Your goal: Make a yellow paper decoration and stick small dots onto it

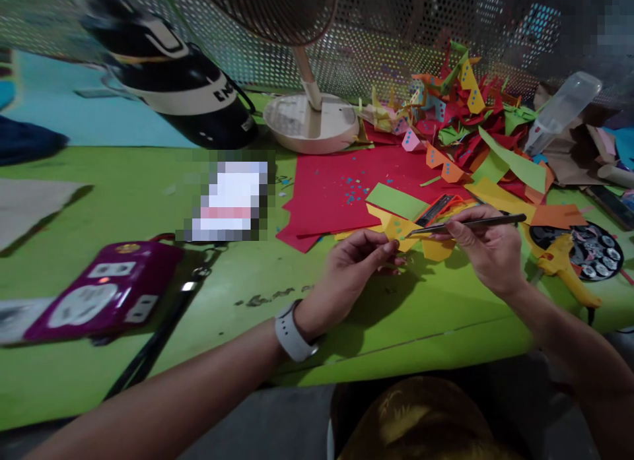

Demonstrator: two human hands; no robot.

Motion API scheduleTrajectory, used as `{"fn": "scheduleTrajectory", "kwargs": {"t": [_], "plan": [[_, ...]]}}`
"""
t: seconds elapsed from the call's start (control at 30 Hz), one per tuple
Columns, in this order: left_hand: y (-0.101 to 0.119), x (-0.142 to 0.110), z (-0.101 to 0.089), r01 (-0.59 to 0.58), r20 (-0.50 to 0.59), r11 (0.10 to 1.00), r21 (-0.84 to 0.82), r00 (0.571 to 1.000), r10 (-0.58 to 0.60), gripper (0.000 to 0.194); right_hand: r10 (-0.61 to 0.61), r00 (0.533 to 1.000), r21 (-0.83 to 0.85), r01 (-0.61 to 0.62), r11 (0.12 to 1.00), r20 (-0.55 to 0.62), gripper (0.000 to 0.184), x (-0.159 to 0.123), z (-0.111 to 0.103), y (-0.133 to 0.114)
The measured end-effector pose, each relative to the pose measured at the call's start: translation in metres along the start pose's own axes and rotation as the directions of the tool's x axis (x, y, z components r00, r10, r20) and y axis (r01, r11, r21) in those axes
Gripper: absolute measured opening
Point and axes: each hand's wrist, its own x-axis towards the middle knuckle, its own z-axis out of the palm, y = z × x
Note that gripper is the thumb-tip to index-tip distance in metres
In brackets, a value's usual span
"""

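Between the thumb and fingers of my left hand (pixel 364 259) is a small piece of yellow paper (pixel 396 230) with small dots on it. Pinched in my right hand (pixel 488 249) is a pair of dark tweezers (pixel 475 222), whose tip points left and meets or nearly meets the yellow paper. Just behind my hands lie a green paper strip (pixel 397 201) and an orange-and-black cutter-like tool (pixel 440 209). Red paper sheets (pixel 327 189) spread out beyond them, with small blue bits scattered on top. More yellow paper lies under the tweezers.
A heap of folded coloured paper (pixel 460 110) fills the back right, beside a clear bottle (pixel 564 110). A yellow glue gun (pixel 562 268) lies by a round dark tray (pixel 597 252). Leftward are a fan base (pixel 311 127), a black bottle (pixel 183 90), a phone (pixel 230 199) and a purple power strip (pixel 111 285).
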Motion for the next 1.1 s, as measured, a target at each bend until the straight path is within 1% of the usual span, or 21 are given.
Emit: {"fn": "scheduleTrajectory", "kwargs": {"t": [0.17, 0.3, 0.43, 0.6, 0.73, 0.97, 1.1], "plan": [[0.0005, -0.0004, 0.0005, 0.002, 0.007, 1.000, -0.006, 1.000, -0.002, 0.040, 0.033, 0.999, 0.010, -0.033, 0.999, -0.002, 0.029, 0.0003, 0.0004, 0.0002], [0.0001, -0.0004, 0.0002, 0.005, 0.010, 1.000, -0.003, 1.000, -0.005, 0.040, 0.044, 0.999, 0.063, -0.044, 0.997, 0.005, 0.025, 0.0005, 0.0014, -0.0032], [-0.0013, -0.0007, -0.0007, -0.001, 0.014, 1.000, 0.012, 1.000, 0.001, 0.039, 0.058, 0.998, 0.056, -0.058, 0.997, 0.002, 0.023, 0.0000, 0.0014, -0.0060], [-0.0010, -0.0009, -0.0006, -0.004, 0.005, 1.000, 0.009, 1.000, 0.004, 0.039, 0.025, 1.000, 0.027, -0.026, 0.999, 0.004, 0.021, -0.0008, -0.0012, -0.0032], [-0.0001, -0.0006, -0.0003, -0.004, 0.007, 1.000, 0.008, 1.000, 0.004, 0.039, -0.014, 1.000, -0.016, 0.014, 1.000, -0.021, 0.022, -0.0009, -0.0018, -0.0001], [-0.0003, -0.0003, -0.0005, -0.012, 0.015, 0.999, 0.043, 1.000, 0.011, 0.039, 0.013, 1.000, -0.025, -0.013, 1.000, -0.011, 0.028, -0.0004, -0.0003, -0.0003], [-0.0008, -0.0005, -0.0005, -0.018, 0.023, 0.999, 0.039, 1.000, 0.017, 0.037, -0.007, 1.000, -0.023, 0.006, 1.000, -0.014, 0.025, -0.0002, 0.0000, 0.0000]]}}
